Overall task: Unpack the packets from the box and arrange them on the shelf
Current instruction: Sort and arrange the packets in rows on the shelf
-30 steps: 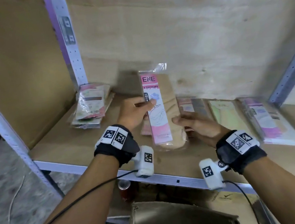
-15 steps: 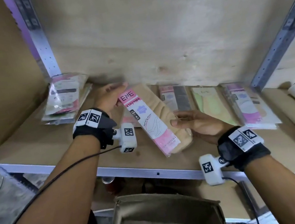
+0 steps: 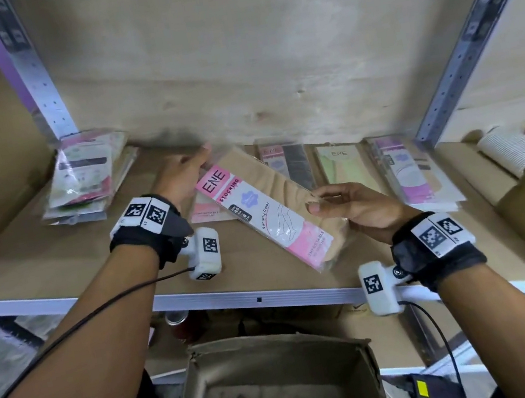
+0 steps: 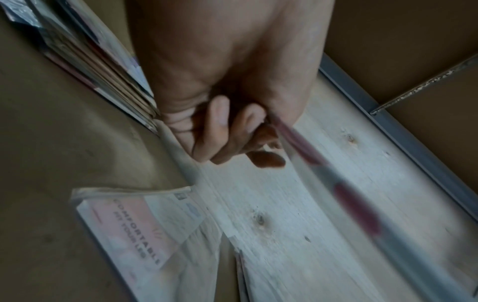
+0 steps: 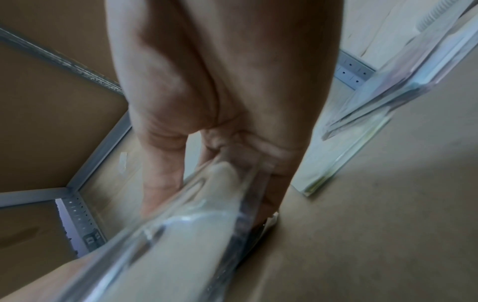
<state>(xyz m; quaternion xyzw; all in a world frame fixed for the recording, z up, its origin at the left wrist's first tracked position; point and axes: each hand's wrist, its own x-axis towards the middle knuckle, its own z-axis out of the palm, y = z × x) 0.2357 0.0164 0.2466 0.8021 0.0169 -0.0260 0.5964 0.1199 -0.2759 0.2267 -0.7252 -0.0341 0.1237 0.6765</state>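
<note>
Both hands' fingers still pinch the stocking packet (image 3: 270,213), now tilted further over the shelf (image 3: 55,254)

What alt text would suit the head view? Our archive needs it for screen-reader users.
Two hands hold a pink-and-beige stocking packet slantwise over a shelf: the left hand grips its top end, the right hand its side. More packets lie along the back, and an open cardboard box sits below.
</note>
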